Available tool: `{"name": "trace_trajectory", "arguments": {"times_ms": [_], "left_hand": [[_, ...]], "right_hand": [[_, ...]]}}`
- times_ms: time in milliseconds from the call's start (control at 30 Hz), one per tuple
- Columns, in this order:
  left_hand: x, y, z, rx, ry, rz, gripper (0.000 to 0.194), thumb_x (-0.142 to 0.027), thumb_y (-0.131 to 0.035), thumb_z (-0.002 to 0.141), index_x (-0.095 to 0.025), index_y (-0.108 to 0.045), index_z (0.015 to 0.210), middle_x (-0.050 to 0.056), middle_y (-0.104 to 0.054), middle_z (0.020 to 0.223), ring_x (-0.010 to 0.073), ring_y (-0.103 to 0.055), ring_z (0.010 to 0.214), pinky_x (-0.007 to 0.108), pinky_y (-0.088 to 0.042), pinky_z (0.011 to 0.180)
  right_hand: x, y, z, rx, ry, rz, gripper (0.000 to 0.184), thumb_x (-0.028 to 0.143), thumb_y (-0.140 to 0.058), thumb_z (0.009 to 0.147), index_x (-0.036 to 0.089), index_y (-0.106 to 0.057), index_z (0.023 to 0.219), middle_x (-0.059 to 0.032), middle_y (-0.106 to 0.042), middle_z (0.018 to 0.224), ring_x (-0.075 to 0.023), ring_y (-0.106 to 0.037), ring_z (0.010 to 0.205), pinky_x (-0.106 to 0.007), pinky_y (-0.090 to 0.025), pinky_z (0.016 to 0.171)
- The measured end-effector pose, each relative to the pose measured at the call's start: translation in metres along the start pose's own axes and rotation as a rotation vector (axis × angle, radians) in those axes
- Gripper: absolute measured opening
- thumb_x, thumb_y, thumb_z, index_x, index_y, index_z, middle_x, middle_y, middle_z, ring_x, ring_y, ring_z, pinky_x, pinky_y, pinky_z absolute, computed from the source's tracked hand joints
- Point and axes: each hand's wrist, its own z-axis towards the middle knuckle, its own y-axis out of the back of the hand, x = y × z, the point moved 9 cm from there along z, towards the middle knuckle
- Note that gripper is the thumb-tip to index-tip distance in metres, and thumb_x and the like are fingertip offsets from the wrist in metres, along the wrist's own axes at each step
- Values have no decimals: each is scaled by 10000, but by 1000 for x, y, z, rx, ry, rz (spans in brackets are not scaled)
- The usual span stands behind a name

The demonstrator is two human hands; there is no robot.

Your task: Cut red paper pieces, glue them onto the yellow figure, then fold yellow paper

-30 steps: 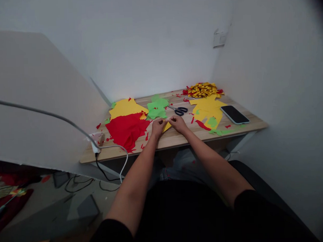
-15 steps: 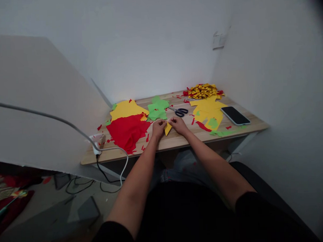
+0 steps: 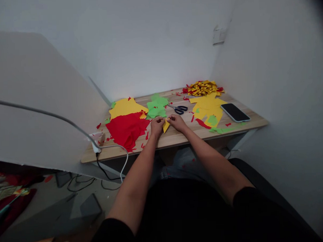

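Between my two hands, near the front of the wooden table [image 3: 175, 138], is a small pointed piece of yellow paper [image 3: 166, 127]. My left hand [image 3: 157, 126] pinches its left side, and my right hand [image 3: 176, 122] pinches its right side. The fingers hide the paper's upper edge. Just beyond my hands lie scissors with dark handles [image 3: 180, 109] and a green paper piece [image 3: 157, 105]. Left of my left hand is a crumpled red sheet [image 3: 127, 130], partly over a yellow sheet [image 3: 126, 107].
Cut yellow paper [image 3: 208, 107] and a phone [image 3: 235, 112] lie on the right. A heap of folded yellow and red pieces [image 3: 203, 88] sits at the back right. A white plug [image 3: 96, 148] with cables is at the left edge. Red scraps are scattered about.
The view has shifted slightly. Both hands still hold the yellow paper in about the same place, with only small finger movement.
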Motion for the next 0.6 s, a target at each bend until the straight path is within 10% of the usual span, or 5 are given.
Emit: {"name": "trace_trajectory", "arguments": {"times_ms": [333,600], "left_hand": [[-3,-4,-4,37,19,30,262,-346,-619,939,-132,-636,1090,58,-669,1023,161,-659,842,335,-580,731],[-6,-3,-3,41,3,40,277,-360,-603,948,-135,-628,1108,62,-667,1030,163,-659,848,344,-579,742]], "right_hand": [[-6,13,-1,-77,-46,-84,250,390,-629,938,145,-640,889,-4,-661,846,-139,-632,743,-324,-532,725],[4,11,-3,-61,-29,-41,249,400,-646,800,156,-686,779,-29,-694,748,-185,-612,720,-298,-470,673]]}}
